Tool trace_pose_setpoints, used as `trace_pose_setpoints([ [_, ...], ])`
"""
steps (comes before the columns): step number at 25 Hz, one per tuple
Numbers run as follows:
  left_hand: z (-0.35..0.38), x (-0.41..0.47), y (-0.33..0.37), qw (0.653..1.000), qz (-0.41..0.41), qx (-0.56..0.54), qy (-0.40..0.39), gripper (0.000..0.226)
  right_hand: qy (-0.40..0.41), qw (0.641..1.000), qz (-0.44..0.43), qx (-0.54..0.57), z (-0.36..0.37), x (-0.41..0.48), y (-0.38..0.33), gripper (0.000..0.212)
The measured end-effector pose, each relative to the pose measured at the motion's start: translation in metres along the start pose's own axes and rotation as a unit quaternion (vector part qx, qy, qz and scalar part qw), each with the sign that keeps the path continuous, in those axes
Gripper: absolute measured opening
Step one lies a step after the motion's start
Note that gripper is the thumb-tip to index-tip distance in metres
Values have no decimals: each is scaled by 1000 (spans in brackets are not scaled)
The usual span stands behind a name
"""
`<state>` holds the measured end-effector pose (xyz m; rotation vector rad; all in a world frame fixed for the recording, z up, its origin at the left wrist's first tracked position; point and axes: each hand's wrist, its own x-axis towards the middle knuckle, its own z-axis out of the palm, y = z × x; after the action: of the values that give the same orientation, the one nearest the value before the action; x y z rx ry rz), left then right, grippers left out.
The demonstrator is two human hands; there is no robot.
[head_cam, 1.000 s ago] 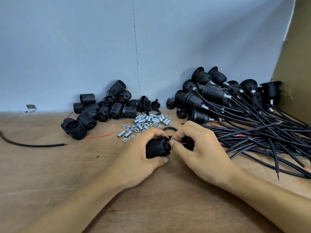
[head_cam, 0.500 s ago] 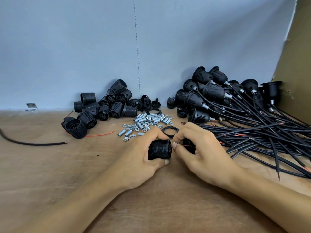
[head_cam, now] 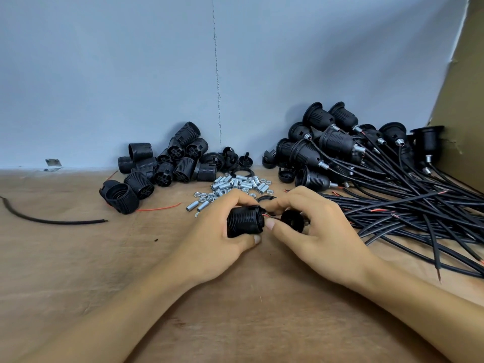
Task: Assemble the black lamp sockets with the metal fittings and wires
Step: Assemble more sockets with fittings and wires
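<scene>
My left hand (head_cam: pixel 214 239) grips a ribbed black socket body (head_cam: pixel 245 221) lying sideways just above the wooden table. My right hand (head_cam: pixel 322 231) holds a black socket cap (head_cam: pixel 292 220) close to the body's right end, its thumb and forefinger pinching thin red and black wires (head_cam: pixel 269 215) in the gap between the two parts. Behind my hands lie loose metal fittings (head_cam: pixel 235 186), small tubes and nuts. A black ring (head_cam: pixel 265 199) lies just past my fingers.
A heap of unwired ribbed socket bodies (head_cam: pixel 167 163) sits at the back left. Assembled sockets with black cables (head_cam: pixel 392 184) pile up at the right, cables fanning over the table. A loose black wire (head_cam: pixel 52 221) lies far left. A cardboard wall (head_cam: pixel 461 100) stands at right.
Both hands have stayed in place between the piles. The cap in my right hand has drawn slightly away from the socket body, so the thin wires show in the gap.
</scene>
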<state>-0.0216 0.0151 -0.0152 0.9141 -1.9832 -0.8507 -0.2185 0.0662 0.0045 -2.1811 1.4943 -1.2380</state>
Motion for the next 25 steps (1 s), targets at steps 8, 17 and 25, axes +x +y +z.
trace_pose_setpoints([
  [8,-9,3,-3,995,-48,-69,-52,49,-51,992,23,112,-7,1,2,10],
  [17,-13,4,0,991,-58,-82,-86,50,-60,996,10,62,-7,-1,-1,12],
  [25,-7,3,0,996,-21,-49,-74,51,-9,1000,-25,-15,-3,-3,-3,15],
])
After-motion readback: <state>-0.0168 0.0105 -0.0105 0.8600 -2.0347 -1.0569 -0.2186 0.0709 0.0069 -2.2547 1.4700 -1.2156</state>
